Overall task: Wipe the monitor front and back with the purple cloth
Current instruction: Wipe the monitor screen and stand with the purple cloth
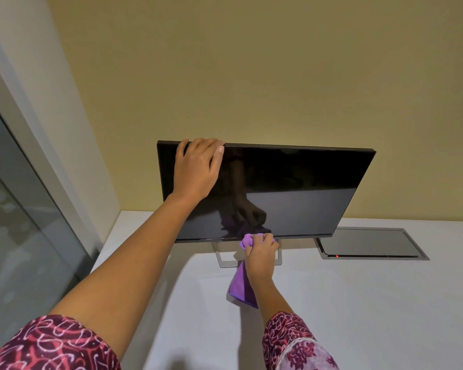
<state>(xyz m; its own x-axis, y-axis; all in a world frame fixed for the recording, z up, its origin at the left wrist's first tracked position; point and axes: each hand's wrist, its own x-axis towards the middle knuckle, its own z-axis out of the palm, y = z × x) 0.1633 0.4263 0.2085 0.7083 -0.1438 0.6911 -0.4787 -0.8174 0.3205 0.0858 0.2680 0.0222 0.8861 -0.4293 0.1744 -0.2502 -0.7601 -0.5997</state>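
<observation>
The glossy black flat-panel monitor (305,188) stands upright on a thin silver open-frame stand (223,259) toward the back of the white surface (358,303), close to the yellow wall (251,62). The left hand (198,169) lies over the top edge near the upper left corner, with its fingers hooked over to the back and the thumb on the front rim, steadying the panel. The right hand (261,253) has its fingers closed round a bunched wad of the soft purple microfibre cloth (241,287), held at the lower bezel near the middle, just above the stand. The loose tail of the cloth hangs below the wrist, and whether it touches the surface cannot be told. The panel looks thin and fairly light but top-heavy on so narrow a stand, so it would likely rock under a firm push. The bracing hand belongs on the frame edge, as here, rather than on the screen face. The glossy screen shows smears readily and is probably fragile, so it wants light, even pressure. The cloth is limp and weightless. Bunched it makes a good pad, though the hanging tail could catch on the stand.
</observation>
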